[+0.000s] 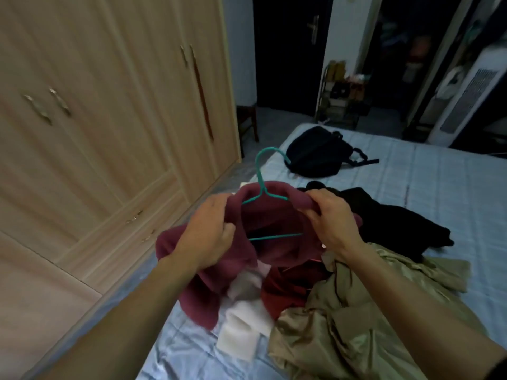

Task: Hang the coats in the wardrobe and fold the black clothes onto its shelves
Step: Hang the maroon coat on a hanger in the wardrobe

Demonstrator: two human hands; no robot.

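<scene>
A maroon fleece coat (208, 283) is lifted above the bed with a teal hanger (260, 171) inside its neck, the hook sticking up. My left hand (208, 231) grips the coat's left shoulder. My right hand (329, 218) pinches the collar at the right shoulder. An olive-tan satin coat (343, 325) lies crumpled on the bed under my right forearm. Black clothes (397, 223) lie in a heap just beyond my right hand. The wooden wardrobe (109, 119) stands at the left with its doors closed.
A black backpack (315, 152) lies further back on the light-blue bed (439, 182). White and dark red garments (247, 311) lie under the maroon coat. A narrow floor strip separates bed and wardrobe. A white fan unit (466, 97) and a rack stand at the back.
</scene>
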